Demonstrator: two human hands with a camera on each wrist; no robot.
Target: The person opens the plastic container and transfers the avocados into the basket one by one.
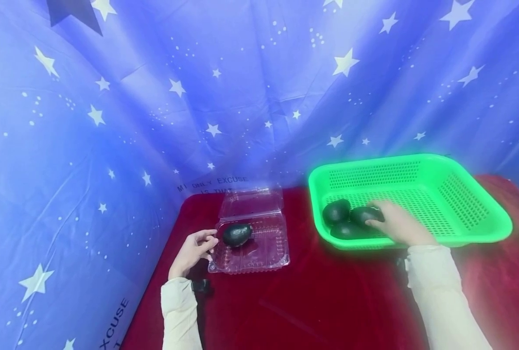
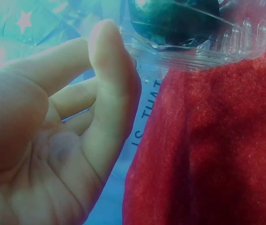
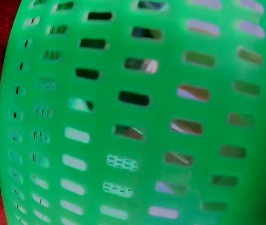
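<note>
In the head view my right hand (image 1: 401,224) reaches over the near rim of a bright green plastic basket (image 1: 502,226). Its thumb and fingers curl round a dark avocado (image 1: 364,214). Two more dark avocados, one behind (image 1: 336,212) and one in front (image 1: 346,230), lie against it in the basket's left end. My left hand (image 1: 192,253), fingers loosely bent, has its fingertips right at the left rim of a clear plastic clamshell box (image 1: 268,265). One glossy avocado (image 1: 237,235) sits inside that box. The right wrist view shows the basket's slotted wall (image 3: 105,117), which hides the hand.
A red cloth (image 1: 259,311) covers the table. The clamshell's raised lid (image 1: 252,201) leans back towards a blue star-printed curtain (image 1: 250,87), which closes off the back and left. Between box and basket runs a strip of red cloth.
</note>
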